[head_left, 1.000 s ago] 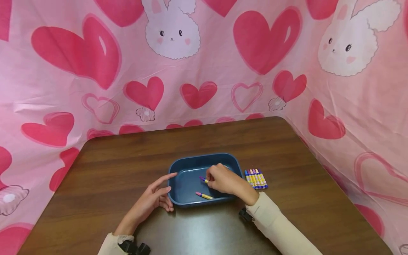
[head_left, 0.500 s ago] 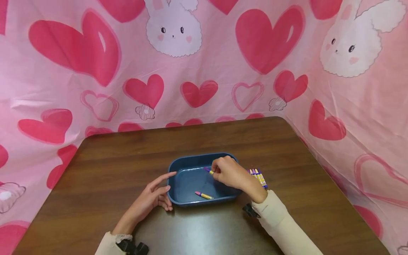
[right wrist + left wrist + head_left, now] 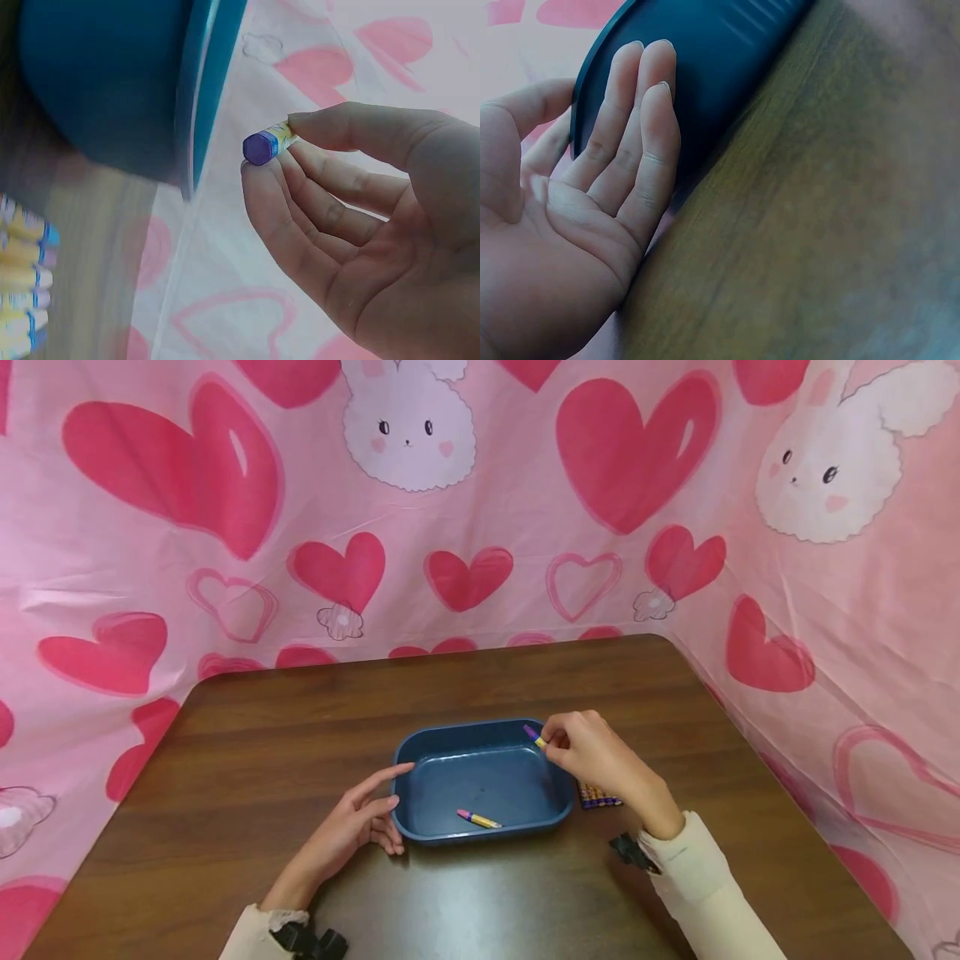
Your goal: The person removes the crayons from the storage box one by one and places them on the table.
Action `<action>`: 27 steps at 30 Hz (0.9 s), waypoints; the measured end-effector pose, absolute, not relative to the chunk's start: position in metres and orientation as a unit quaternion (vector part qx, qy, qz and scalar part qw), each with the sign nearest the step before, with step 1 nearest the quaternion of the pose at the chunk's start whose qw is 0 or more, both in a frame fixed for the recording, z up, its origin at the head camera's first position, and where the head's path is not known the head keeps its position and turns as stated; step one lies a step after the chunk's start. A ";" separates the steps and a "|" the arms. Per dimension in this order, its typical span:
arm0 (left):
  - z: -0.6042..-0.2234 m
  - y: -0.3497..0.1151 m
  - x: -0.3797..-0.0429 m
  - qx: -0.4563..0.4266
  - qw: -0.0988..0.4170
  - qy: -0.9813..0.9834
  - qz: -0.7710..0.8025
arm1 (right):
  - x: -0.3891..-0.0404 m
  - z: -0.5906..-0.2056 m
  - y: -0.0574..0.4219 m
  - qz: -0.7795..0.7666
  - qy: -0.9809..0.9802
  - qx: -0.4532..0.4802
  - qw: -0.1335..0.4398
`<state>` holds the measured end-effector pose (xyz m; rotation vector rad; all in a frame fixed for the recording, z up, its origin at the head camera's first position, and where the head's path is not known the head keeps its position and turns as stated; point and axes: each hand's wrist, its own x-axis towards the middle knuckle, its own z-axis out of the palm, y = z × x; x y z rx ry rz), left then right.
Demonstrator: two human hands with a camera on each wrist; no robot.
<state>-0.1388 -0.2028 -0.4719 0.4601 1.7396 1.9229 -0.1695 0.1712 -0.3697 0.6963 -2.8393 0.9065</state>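
A purple crayon (image 3: pixel 534 737) with a yellow wrapper is pinched between the thumb and fingertips of my right hand (image 3: pixel 596 752), held above the back right rim of the blue tray (image 3: pixel 487 839). The right wrist view shows the purple hexagonal end of this crayon (image 3: pixel 260 148). One pink crayon (image 3: pixel 478 819) lies inside the tray near its front wall. My left hand (image 3: pixel 352 822) rests against the tray's left end with fingers extended. In the left wrist view, its long fingers (image 3: pixel 656 142) lie along the tray's outer wall (image 3: pixel 712 67).
To the right of the tray, a row of several crayons (image 3: pixel 597 797) lies side by side on the brown wooden table (image 3: pixel 300 727), partly hidden by the right hand. A pink cloth (image 3: pixel 517 510) with hearts and rabbits hangs behind the table.
My right hand has lifted the purple crayon from inside the tray and carried it right and back, over the rim. The left hand and the pink crayon stay put.
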 end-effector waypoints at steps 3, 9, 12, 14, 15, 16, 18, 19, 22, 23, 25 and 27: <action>-0.471 -0.204 -0.138 0.166 0.252 0.637 0.709 | -0.167 -0.367 0.180 0.301 -0.926 0.222 0.046; -0.471 -0.205 -0.139 0.165 0.250 0.641 0.707 | -0.158 -0.364 0.194 0.312 -0.929 0.194 0.052; -0.471 -0.206 -0.140 0.166 0.251 0.642 0.705 | -0.154 -0.364 0.202 0.318 -0.926 0.190 0.070; -0.471 -0.206 -0.141 0.172 0.252 0.640 0.705 | -0.153 -0.366 0.208 0.326 -0.923 0.189 0.077; -0.472 -0.207 -0.141 0.172 0.253 0.640 0.705 | -0.152 -0.367 0.211 0.331 -0.921 0.188 0.079; -0.472 -0.207 -0.141 0.170 0.255 0.639 0.705 | -0.152 -0.369 0.214 0.337 -0.920 0.184 0.078; -0.472 -0.206 -0.140 0.170 0.255 0.636 0.708 | -0.152 -0.373 0.221 0.349 -0.918 0.170 0.078; -0.472 -0.206 -0.140 0.168 0.255 0.636 0.709 | -0.152 -0.376 0.225 0.355 -0.918 0.160 0.078; -0.472 -0.204 -0.139 0.168 0.254 0.632 0.713 | -0.152 -0.384 0.234 0.376 -0.914 0.132 0.074; -0.472 -0.203 -0.139 0.169 0.254 0.630 0.714 | -0.152 -0.387 0.236 0.384 -0.912 0.126 0.071; -0.472 -0.203 -0.139 0.168 0.254 0.628 0.716 | -0.153 -0.392 0.240 0.403 -0.906 0.115 0.061; -0.471 -0.203 -0.138 0.166 0.254 0.629 0.716 | -0.153 -0.396 0.242 0.419 -0.900 0.109 0.050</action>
